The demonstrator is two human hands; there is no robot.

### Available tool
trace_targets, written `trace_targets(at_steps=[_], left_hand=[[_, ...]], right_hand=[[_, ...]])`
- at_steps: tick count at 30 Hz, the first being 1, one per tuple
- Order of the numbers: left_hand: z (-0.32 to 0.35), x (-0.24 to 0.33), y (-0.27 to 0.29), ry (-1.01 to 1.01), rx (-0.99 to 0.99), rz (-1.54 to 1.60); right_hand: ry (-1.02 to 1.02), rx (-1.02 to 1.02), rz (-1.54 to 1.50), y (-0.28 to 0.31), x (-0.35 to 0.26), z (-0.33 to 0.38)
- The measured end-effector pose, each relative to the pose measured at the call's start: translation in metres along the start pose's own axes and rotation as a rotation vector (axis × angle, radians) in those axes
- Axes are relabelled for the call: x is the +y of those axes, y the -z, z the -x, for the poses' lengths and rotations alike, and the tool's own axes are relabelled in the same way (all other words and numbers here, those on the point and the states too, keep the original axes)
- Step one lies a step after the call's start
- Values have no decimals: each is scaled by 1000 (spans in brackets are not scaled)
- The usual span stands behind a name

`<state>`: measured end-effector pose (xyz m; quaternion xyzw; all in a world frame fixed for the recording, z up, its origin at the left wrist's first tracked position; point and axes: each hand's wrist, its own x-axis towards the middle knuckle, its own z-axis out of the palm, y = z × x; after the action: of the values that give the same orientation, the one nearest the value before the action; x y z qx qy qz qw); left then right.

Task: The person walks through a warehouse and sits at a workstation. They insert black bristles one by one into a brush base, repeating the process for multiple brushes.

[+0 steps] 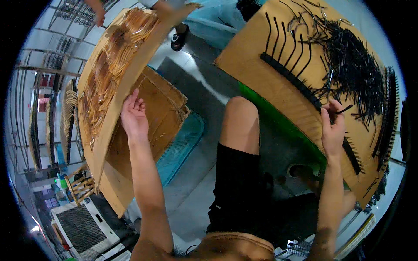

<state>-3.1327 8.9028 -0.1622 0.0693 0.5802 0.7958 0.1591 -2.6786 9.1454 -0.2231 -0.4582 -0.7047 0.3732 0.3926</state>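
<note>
Pinching a thin black strip [345, 109] btwn thumb & fingers: R hand [333, 130], at a black toothed bar [291, 81] on R cardboard [244, 56], nr a pile of loose black strips [350, 58]. L hand [135, 114], fingers half-curled & loosely apart, at edge of L cardboard [114, 111] bearing brown strands [115, 52]; contact unclear.

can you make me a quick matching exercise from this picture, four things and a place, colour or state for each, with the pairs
Things
1. left hand
2. right hand
3. plastic crate
4. tangled pile of strands

Descriptions
A. turquoise
B. pinching a thin black piece
C. black, on the cardboard at the right
D. at the edge of the tilted board

Pairs: 1-D, 2-B, 3-A, 4-C
</note>
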Motion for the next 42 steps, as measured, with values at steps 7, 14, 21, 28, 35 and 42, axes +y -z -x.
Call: trace_targets(at_steps=[7,14,21,28,35,42], left_hand=[[4,19,0,-60,-35,197],[4,20,-1,-95,-27,167],[12,-1,-39,-23,168,50],[26,-3,-11,7,195,129],[40,-39,-4,144,116,127],[65,-20,-11,302,-100,74]], right_hand=[[-51,-31,-22,13,15,12],[-80,-6,-68,17,14,23],[-34,-52,36,8,26,17],[-31,-79,-14,9,0,28],[-68,-94,50,21,10,50],[0,-22,-30,12,-13,17]])
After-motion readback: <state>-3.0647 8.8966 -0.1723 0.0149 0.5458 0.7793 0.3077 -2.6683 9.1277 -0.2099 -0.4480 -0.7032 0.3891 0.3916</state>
